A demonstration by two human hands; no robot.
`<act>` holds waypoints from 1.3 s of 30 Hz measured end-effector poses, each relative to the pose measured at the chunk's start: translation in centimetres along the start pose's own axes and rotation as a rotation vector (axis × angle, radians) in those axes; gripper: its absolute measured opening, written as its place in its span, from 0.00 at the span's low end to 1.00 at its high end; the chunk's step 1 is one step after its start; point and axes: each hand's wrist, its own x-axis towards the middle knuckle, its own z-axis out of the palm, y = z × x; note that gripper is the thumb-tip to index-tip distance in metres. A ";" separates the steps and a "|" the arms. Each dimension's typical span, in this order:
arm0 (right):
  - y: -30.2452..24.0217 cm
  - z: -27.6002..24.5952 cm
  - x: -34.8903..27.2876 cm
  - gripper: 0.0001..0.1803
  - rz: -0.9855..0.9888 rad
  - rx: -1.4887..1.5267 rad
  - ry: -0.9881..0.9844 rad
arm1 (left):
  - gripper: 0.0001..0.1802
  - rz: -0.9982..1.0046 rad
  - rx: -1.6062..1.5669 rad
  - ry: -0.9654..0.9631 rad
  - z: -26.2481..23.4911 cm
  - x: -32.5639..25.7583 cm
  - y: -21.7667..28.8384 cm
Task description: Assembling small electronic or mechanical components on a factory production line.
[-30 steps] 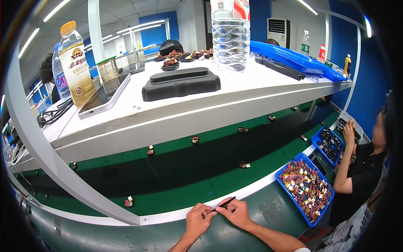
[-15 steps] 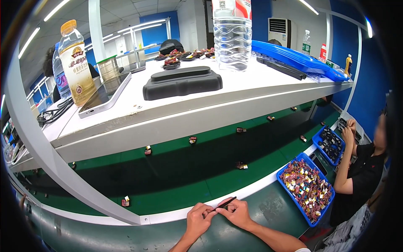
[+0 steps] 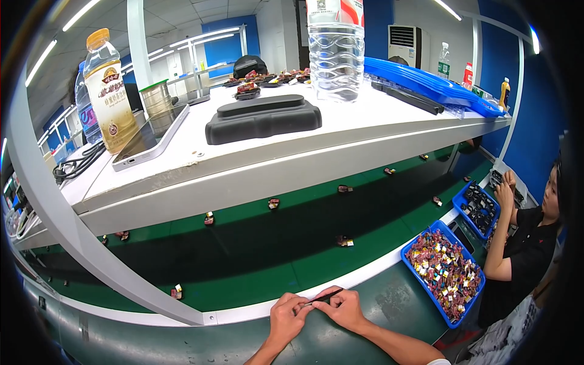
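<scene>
At the near edge of the dark green table (image 3: 377, 307), the left hand (image 3: 287, 317) and the right hand (image 3: 344, 307) meet fingertip to fingertip, both pinching a thin dark tool (image 3: 324, 297) that slants up to the right between them; the left fingers grip its lower end, the right fingers close over its middle, and its tip shows just above the right hand. Whether a small part is also held under the fingers cannot be told. Just beyond the hands runs the table's white edge strip, and past it the green conveyor belt (image 3: 292, 255) carries small parts spaced well apart, one (image 3: 176, 292) near the belt's near-left edge and another (image 3: 344, 241) near its middle. To the right of the right hand, at the table's right end, a blue bin (image 3: 480, 291) holds a heap of small multicoloured parts. Farther right a second blue bin (image 3: 477, 208) sits before another person (image 3: 523, 243) in a black top, whose hands are raised near its far corner. Above the belt, a white shelf (image 3: 201, 152) bears a black moulded tray (image 3: 263, 118), a clear water bottle (image 3: 336, 55), a yellow-capped drink bottle (image 3: 109, 97), a phone (image 3: 149, 139) lying flat and stacked blue trays (image 3: 432, 82).
</scene>
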 end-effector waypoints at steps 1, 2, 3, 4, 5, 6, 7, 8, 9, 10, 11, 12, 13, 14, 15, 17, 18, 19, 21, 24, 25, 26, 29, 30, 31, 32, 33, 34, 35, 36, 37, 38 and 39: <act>-0.1 0.0 0.0 0.09 0.008 -0.002 0.002 | 0.09 -0.003 0.001 0.003 0.0 0.0 0.0; -0.2 0.0 0.0 0.09 0.015 -0.004 0.004 | 0.09 -0.004 0.002 0.003 0.0 0.0 0.0; -0.2 0.1 0.0 0.09 0.015 -0.003 0.003 | 0.09 -0.001 0.000 0.002 -0.1 0.0 0.0; -0.1 0.1 0.0 0.09 0.006 -0.010 0.008 | 0.09 0.002 -0.001 0.002 -0.1 0.0 0.0; 0.0 0.1 0.0 0.09 -0.004 -0.017 0.013 | 0.09 0.003 -0.002 0.002 0.0 0.0 0.0; 0.1 0.1 0.0 0.09 -0.004 -0.018 0.013 | 0.09 0.003 -0.001 0.001 -0.1 0.0 0.1; 0.2 0.1 0.0 0.09 -0.006 -0.020 0.015 | 0.09 0.003 0.001 -0.001 0.0 0.0 0.1; 0.2 0.1 0.0 0.09 -0.008 -0.022 0.017 | 0.09 0.003 0.001 -0.001 0.0 0.0 0.1; 0.3 0.2 0.0 0.09 -0.008 -0.022 0.017 | 0.09 0.000 -0.001 -0.002 0.0 0.0 0.1; 0.3 0.2 0.0 0.09 -0.009 -0.018 0.016 | 0.09 -0.002 -0.003 -0.003 0.0 0.0 0.0; 0.4 0.2 0.0 0.09 -0.009 -0.015 0.015 | 0.09 -0.003 -0.003 -0.003 0.0 0.0 -0.1; 0.4 0.1 0.1 0.09 -0.009 -0.015 0.014 | 0.09 -0.001 0.003 -0.003 0.1 0.0 -0.1; 0.3 0.1 0.1 0.09 0.000 -0.009 0.012 | 0.09 0.000 0.008 -0.004 0.1 0.0 -0.2; 0.2 0.1 0.1 0.09 0.010 -0.004 0.012 | 0.09 0.000 0.008 -0.004 0.1 0.0 -0.2; 0.2 0.1 0.1 0.09 0.010 -0.004 0.012 | 0.09 0.000 0.009 -0.006 0.0 0.1 -0.1; 0.2 0.1 0.1 0.09 0.018 -0.006 0.011 | 0.09 0.000 0.011 -0.007 0.1 0.1 -0.1; 0.2 0.1 0.1 0.09 0.018 -0.005 0.011 | 0.09 0.003 0.011 -0.006 0.1 0.1 -0.2; 0.2 0.1 0.1 0.09 0.015 -0.011 0.009 | 0.09 0.005 0.011 -0.004 0.1 0.1 -0.2; 0.1 0.1 0.1 0.09 0.014 -0.016 0.007 | 0.09 0.004 0.011 -0.005 0.0 0.1 -0.2; 0.2 0.2 0.1 0.09 0.022 -0.011 0.006 | 0.09 0.002 0.016 -0.009 0.0 0.1 -0.2; 0.2 0.2 0.1 0.09 0.020 -0.013 0.012 | 0.09 0.001 0.023 -0.013 0.0 0.1 -0.2; 0.4 0.2 0.1 0.09 0.019 -0.015 0.017 | 0.09 0.001 0.022 -0.012 0.0 0.1 -0.3; 1.1 0.3 0.1 0.08 -0.023 -0.003 0.030 | 0.09 0.013 0.028 -0.009 0.1 0.1 -0.4; 1.1 0.3 0.1 0.08 -0.023 -0.003 0.031 | 0.09 0.010 0.023 -0.010 0.1 0.1 -0.4; 1.2 0.3 0.1 0.09 -0.037 -0.007 0.032 | 0.10 0.008 0.018 -0.011 0.1 0.1 -0.4; 1.1 0.3 0.1 0.09 -0.052 -0.011 0.031 | 0.10 0.007 0.018 -0.009 0.1 0.1 -0.4; 0.8 0.2 0.1 0.09 -0.052 -0.011 0.028 | 0.10 0.010 0.016 -0.006 0.1 0.1 -0.4; 0.4 0.1 0.1 0.08 -0.019 -0.013 0.022 | 0.09 0.013 0.013 -0.004 0.1 0.1 -0.4; -0.1 0.1 0.1 0.08 0.015 -0.015 0.017 | 0.09 0.012 0.013 -0.003 0.1 0.1 -0.4; -0.1 0.2 0.0 0.08 0.015 -0.015 0.016 | 0.09 0.022 0.012 0.001 0.1 0.1 -0.4; -0.1 0.2 -0.1 0.07 0.001 0.002 0.053 | 0.10 0.031 0.011 0.005 0.1 0.0 -0.4; -0.1 0.2 -0.2 0.05 -0.014 0.019 0.091 | 0.10 0.031 0.010 0.004 0.1 0.1 -0.2; -0.2 0.3 -0.2 0.05 -0.013 0.017 0.091 | 0.10 0.021 -0.022 0.002 0.1 0.2 0.0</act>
